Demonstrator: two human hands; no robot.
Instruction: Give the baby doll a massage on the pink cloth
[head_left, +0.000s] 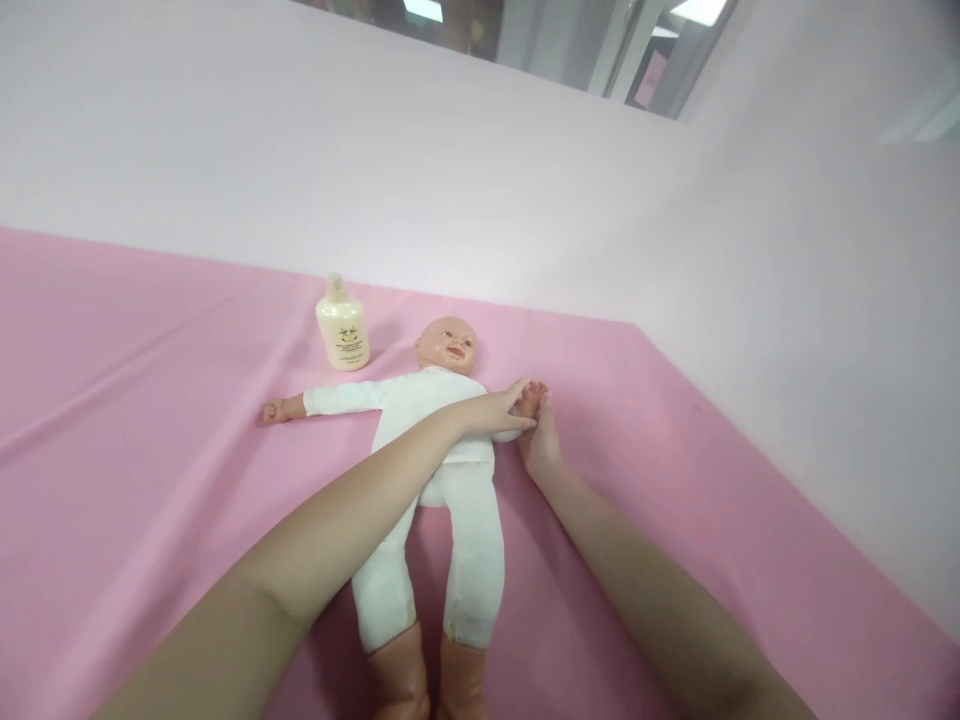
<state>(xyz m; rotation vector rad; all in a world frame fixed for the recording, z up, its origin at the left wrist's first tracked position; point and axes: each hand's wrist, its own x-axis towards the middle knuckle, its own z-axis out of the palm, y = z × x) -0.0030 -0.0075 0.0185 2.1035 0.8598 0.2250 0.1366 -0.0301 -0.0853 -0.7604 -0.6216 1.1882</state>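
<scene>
Doll [439, 440] supine on pink tabletop [150, 400]. Left hand [499, 410] and right hand [538, 440] pinch, apparently, its hand [529, 398]. Bottle [343, 328] near head.

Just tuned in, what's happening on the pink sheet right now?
A person leans over a baby doll lying face up on a pink sheet. Both hands meet at the doll's arm on the right of the picture: the left hand reaches across its chest and the right hand comes in from the side, the two closed around the doll's small hand. The doll's other arm lies stretched out flat. A cream lotion bottle stands upright near the doll's head, untouched.
</scene>
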